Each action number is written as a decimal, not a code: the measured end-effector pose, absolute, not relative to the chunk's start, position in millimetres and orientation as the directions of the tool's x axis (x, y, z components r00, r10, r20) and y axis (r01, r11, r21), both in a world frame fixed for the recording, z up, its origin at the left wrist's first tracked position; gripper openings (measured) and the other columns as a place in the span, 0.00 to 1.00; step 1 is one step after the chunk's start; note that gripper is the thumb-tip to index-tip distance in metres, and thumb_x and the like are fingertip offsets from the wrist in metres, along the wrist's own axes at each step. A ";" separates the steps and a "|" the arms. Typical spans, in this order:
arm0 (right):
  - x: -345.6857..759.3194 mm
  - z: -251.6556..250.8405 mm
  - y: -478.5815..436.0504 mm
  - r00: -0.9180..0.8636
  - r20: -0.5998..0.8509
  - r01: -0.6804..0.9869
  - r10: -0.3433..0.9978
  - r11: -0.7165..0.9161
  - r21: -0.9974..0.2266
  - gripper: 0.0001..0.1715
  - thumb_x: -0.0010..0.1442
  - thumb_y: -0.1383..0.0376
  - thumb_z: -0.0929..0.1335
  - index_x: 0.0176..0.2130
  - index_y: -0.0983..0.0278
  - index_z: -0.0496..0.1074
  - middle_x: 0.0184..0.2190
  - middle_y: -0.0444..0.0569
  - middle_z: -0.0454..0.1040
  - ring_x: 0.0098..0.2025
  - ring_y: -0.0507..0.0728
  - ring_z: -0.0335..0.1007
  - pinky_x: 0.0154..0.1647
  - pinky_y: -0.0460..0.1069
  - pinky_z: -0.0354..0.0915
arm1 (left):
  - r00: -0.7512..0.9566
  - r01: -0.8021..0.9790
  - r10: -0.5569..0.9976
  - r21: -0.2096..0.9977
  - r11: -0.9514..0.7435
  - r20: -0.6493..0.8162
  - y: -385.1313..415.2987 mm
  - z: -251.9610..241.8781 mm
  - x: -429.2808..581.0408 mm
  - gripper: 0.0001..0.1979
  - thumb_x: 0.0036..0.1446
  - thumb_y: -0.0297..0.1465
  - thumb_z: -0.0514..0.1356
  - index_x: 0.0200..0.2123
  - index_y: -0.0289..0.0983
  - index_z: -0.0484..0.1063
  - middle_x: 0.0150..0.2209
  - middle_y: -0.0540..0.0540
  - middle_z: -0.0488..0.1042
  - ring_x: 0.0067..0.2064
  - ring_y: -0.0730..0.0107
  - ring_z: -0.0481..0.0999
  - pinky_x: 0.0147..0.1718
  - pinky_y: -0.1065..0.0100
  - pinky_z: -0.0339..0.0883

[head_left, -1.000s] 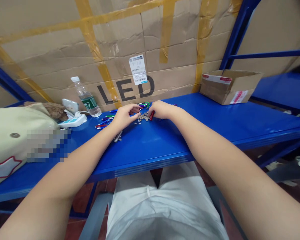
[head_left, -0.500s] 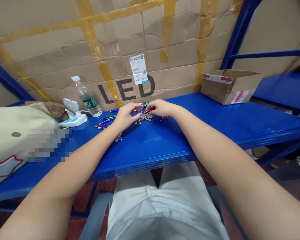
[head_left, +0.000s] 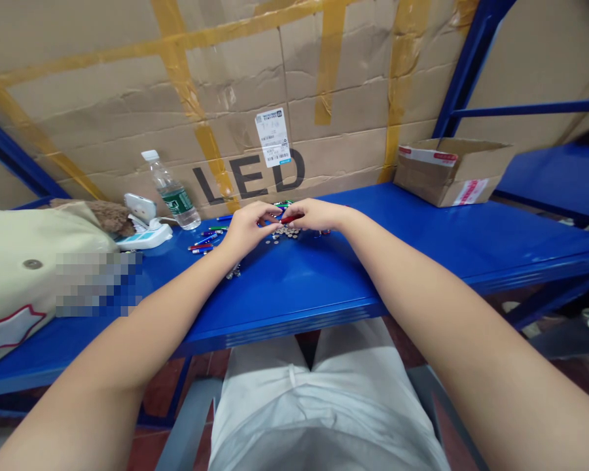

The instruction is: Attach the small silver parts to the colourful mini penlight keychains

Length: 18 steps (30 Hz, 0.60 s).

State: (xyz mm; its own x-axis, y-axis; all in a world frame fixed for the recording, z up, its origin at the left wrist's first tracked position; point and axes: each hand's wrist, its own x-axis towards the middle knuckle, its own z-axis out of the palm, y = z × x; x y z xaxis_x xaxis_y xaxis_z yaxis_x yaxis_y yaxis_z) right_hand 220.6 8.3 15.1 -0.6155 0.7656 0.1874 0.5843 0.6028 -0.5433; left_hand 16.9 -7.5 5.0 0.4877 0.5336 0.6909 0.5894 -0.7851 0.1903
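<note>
Cream bag [head_left: 24, 261], far left of the fingers, on the blue shelf [head_left: 422, 242]. Water bottle [head_left: 171, 191], upright, left of the left hand. Coloured small tubes [head_left: 207, 239], loose, just left of the left fingers. Left hand [head_left: 245, 229], fingertips drawn together at the end of the red tube [head_left: 291, 218]. Pile of small metal discs [head_left: 285, 233], directly beneath both sets of fingers. Right hand [head_left: 319, 214], fingers pinching the red tube's other end. Open cardboard box [head_left: 449, 170], well right of the right hand
</note>
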 end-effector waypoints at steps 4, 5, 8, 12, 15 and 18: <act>220.3 15.4 7.5 -0.627 0.177 0.595 0.759 0.613 -0.520 0.18 0.57 0.67 0.66 0.48 0.63 0.73 0.41 0.49 0.77 0.38 0.53 0.70 0.35 0.44 0.61 | 0.531 0.579 0.479 0.114 -0.807 0.699 -9.7 7.2 18.3 0.09 0.51 0.29 0.64 0.38 0.37 0.74 0.38 0.46 0.76 0.38 0.68 0.76 0.37 0.67 0.70; 220.4 15.6 7.5 -0.626 0.177 0.595 0.760 0.612 -0.522 0.18 0.57 0.67 0.65 0.48 0.64 0.73 0.42 0.49 0.77 0.37 0.52 0.70 0.35 0.44 0.61 | 0.538 0.580 0.479 0.107 -0.807 0.693 -10.6 8.4 18.6 0.09 0.51 0.29 0.63 0.38 0.37 0.73 0.38 0.46 0.76 0.38 0.68 0.76 0.38 0.67 0.69; 221.9 16.7 8.5 -0.610 0.175 0.597 0.773 0.593 -0.541 0.18 0.58 0.69 0.65 0.49 0.64 0.72 0.44 0.49 0.76 0.39 0.52 0.70 0.37 0.44 0.62 | 0.535 0.612 0.514 0.111 -0.783 0.670 -11.5 12.0 17.7 0.10 0.52 0.30 0.62 0.40 0.37 0.73 0.39 0.46 0.76 0.40 0.67 0.74 0.39 0.66 0.68; 225.7 17.6 11.1 -0.561 0.174 0.647 0.809 0.560 -0.518 0.18 0.57 0.71 0.65 0.48 0.63 0.72 0.46 0.49 0.76 0.43 0.53 0.70 0.41 0.44 0.63 | 0.522 0.682 0.612 0.140 -0.718 0.595 -4.3 9.9 11.9 0.08 0.52 0.33 0.61 0.37 0.37 0.74 0.37 0.46 0.77 0.38 0.66 0.74 0.39 0.66 0.67; 228.3 16.4 14.1 -0.544 0.169 0.709 0.822 0.558 -0.431 0.17 0.56 0.71 0.66 0.46 0.63 0.74 0.45 0.50 0.76 0.45 0.55 0.70 0.43 0.46 0.63 | 0.612 0.696 0.668 0.111 -0.709 0.424 4.4 2.8 7.3 0.07 0.52 0.35 0.61 0.33 0.39 0.76 0.35 0.48 0.78 0.38 0.64 0.75 0.39 0.65 0.67; 229.4 14.4 16.7 -0.566 0.154 0.735 0.810 0.581 -0.350 0.15 0.55 0.70 0.66 0.43 0.63 0.75 0.43 0.50 0.77 0.42 0.56 0.71 0.40 0.47 0.63 | 0.643 0.707 0.690 0.089 -0.702 0.332 10.0 -3.2 5.9 0.08 0.52 0.37 0.61 0.33 0.41 0.78 0.35 0.48 0.79 0.38 0.63 0.75 0.37 0.65 0.67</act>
